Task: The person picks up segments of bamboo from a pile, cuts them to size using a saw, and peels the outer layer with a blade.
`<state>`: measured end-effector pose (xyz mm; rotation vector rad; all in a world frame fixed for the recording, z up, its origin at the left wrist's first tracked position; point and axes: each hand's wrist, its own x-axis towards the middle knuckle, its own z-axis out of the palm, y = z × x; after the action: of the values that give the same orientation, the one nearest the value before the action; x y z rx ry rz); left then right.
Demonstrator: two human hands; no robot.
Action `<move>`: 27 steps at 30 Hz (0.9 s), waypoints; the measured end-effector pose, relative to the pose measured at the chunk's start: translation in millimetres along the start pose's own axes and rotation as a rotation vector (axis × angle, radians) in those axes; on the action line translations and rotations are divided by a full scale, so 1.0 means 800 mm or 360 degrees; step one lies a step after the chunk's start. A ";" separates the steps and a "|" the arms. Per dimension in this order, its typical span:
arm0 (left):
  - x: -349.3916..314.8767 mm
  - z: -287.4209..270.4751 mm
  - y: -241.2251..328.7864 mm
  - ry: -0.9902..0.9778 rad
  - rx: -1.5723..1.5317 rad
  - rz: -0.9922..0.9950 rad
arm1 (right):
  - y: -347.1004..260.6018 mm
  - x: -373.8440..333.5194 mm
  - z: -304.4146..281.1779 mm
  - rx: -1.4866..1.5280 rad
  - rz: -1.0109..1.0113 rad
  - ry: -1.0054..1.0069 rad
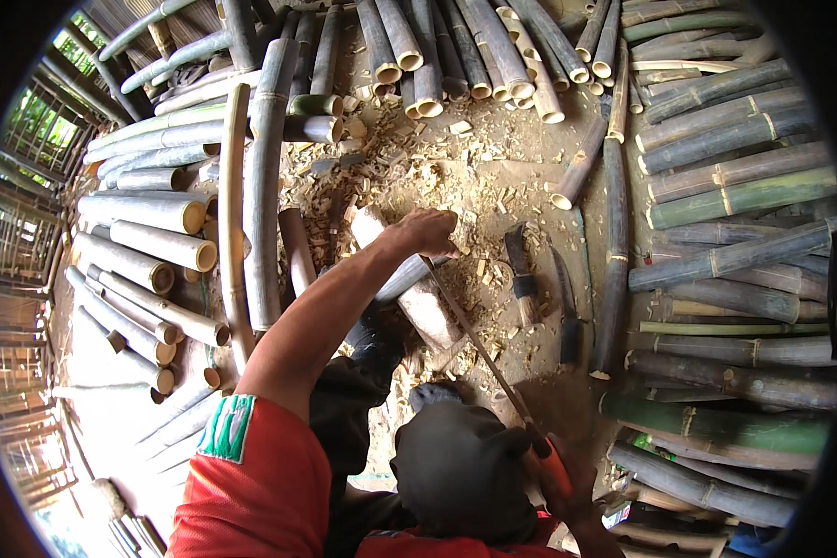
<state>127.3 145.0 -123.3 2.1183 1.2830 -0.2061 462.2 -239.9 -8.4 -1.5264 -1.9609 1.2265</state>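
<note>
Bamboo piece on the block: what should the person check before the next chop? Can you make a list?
1. Left hand grips the top of the bamboo piece: ok.
2. Right hand holds the handle of the long blade: ok.
3. Left fingers away from the blade's edge: not ok, the blade tip is right beside that hand.
4. Bamboo piece resting firmly on the wooden block: cannot tell.
5. Spare chopper lying away from both hands: ok.
6. Ground around the block free of litter: not ok, wood chips everywhere.
</note>
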 end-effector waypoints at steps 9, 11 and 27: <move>0.020 -0.018 0.056 0.0315 0.0150 -0.0151 | 0.008 0.280 0.106 -0.0140 -0.0446 0.0599; 0.013 -0.058 0.071 0.0450 0.0031 -0.0196 | -0.018 0.257 0.076 0.0134 -0.0241 0.0476; -0.519 -0.089 -0.213 0.1706 0.1099 -0.1195 | 0.077 0.105 -0.136 -0.0762 -0.0083 0.1434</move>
<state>-240.7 -65.1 40.3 2.1987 2.9776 0.2786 548.9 -116.5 -16.0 -1.7760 -1.6612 -0.0460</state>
